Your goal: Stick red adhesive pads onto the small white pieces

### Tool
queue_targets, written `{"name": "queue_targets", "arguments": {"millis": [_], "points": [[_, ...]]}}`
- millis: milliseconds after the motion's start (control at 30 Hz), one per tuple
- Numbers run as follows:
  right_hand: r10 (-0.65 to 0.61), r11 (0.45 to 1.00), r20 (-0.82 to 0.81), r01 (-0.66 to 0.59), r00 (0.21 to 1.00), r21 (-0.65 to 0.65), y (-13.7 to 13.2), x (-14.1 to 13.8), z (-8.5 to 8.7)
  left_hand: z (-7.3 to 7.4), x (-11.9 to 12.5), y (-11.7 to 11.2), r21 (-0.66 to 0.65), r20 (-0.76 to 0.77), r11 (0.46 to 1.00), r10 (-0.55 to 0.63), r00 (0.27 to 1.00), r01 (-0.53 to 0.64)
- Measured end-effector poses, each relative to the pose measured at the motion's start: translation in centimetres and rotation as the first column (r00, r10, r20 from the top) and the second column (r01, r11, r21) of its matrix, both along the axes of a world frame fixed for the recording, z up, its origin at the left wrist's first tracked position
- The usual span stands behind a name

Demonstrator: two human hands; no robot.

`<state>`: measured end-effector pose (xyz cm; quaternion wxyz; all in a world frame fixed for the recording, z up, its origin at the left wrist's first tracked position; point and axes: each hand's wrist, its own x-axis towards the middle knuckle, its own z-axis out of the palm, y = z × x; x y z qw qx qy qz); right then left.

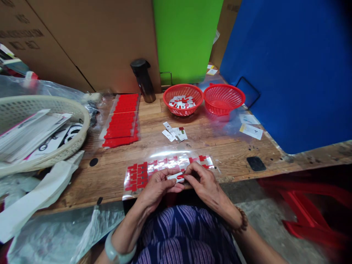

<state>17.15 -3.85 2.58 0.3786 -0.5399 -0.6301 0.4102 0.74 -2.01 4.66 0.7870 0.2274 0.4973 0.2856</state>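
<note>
My left hand point(161, 185) pinches a small white card point(173, 176) with a red piece on its right part. My right hand point(202, 179) has thumb and fingers closed at the card's right end, on the red piece. Under both hands lies a clear sheet of red stickers point(137, 176) near the table's front edge. Several of its places are bare in the middle. A loose pile of small white cards point(176, 134) sits just beyond the sheet.
A red basket point(168, 96) holds many cards with red pieces; another red basket point(237, 91) stands beside it. Stacked red sticker sheets point(121, 121) and a dark bottle point(145, 82) are at back left. A cream basket point(85, 121) is far left. Green point(187, 40) and blue point(291, 73) boards stand behind.
</note>
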Motion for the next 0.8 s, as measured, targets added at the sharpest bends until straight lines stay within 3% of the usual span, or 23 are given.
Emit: {"name": "queue_targets", "arguments": {"millis": [800], "points": [[0.001,1.000,-0.009,-0.001,1.000,-0.007,0.31,0.01,-0.21,0.13,0.17,0.33,-0.009,-0.023,1.000,-0.010,1.000,0.010]]}}
